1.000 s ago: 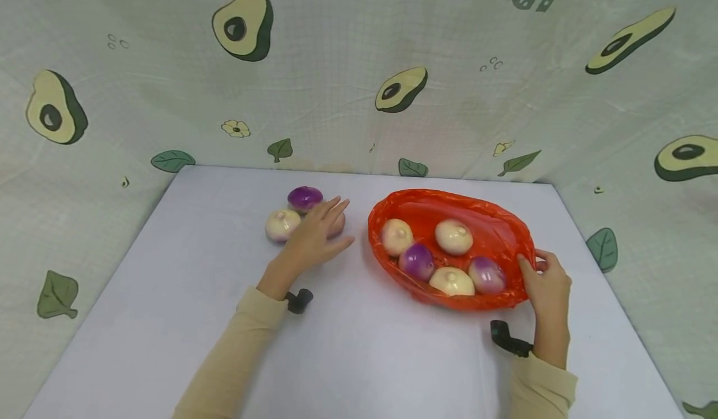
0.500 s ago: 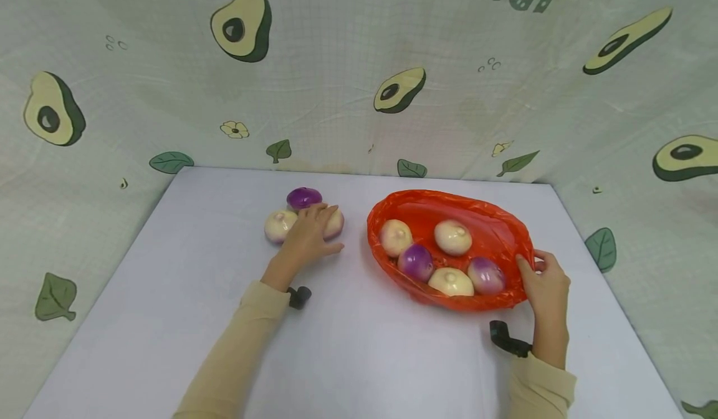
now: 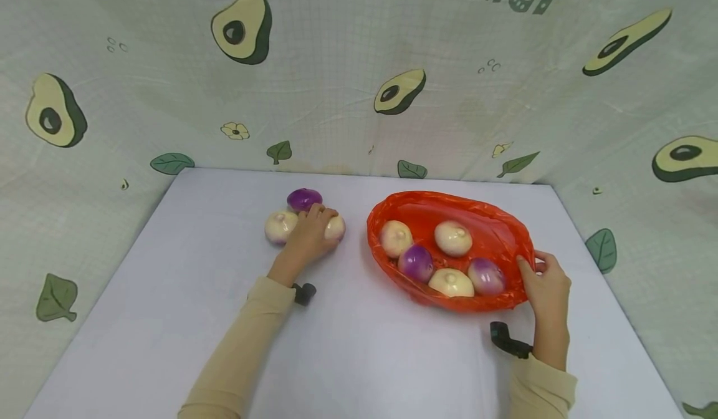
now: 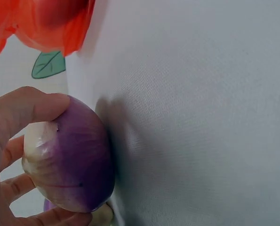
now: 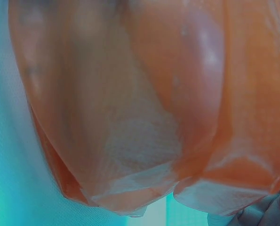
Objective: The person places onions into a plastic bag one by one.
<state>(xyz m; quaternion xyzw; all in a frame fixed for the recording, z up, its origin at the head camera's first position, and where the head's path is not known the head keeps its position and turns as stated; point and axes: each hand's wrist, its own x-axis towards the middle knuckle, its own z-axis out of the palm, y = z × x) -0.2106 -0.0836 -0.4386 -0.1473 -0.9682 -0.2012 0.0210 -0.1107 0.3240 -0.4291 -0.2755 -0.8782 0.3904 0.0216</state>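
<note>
My left hand [image 3: 305, 238] grips a purple-and-white onion [image 4: 78, 155], thumb on one side and fingers curled round the other. In the left wrist view the onion is close to the white tabletop. Beside that hand are a pale onion [image 3: 278, 227] and, just behind, a purple onion [image 3: 305, 199]. To the right stands a red plastic bag [image 3: 493, 229], its mouth spread wide, with several pale and purple onions inside. My right hand [image 3: 550, 288] pinches the bag's right rim between thumb and fingers. Orange-looking film fills most of the right wrist view.
Both groups of onions are on a white table [image 3: 364, 356]. Behind it hangs a pale cloth [image 3: 331, 51] printed with avocados and leaves. A gap of bare tabletop separates the loose onions from the bag.
My left hand has come down and drawn back slightly, and its spread fingers have closed round the right-hand loose onion. The right hand and the bag have stayed put.
</note>
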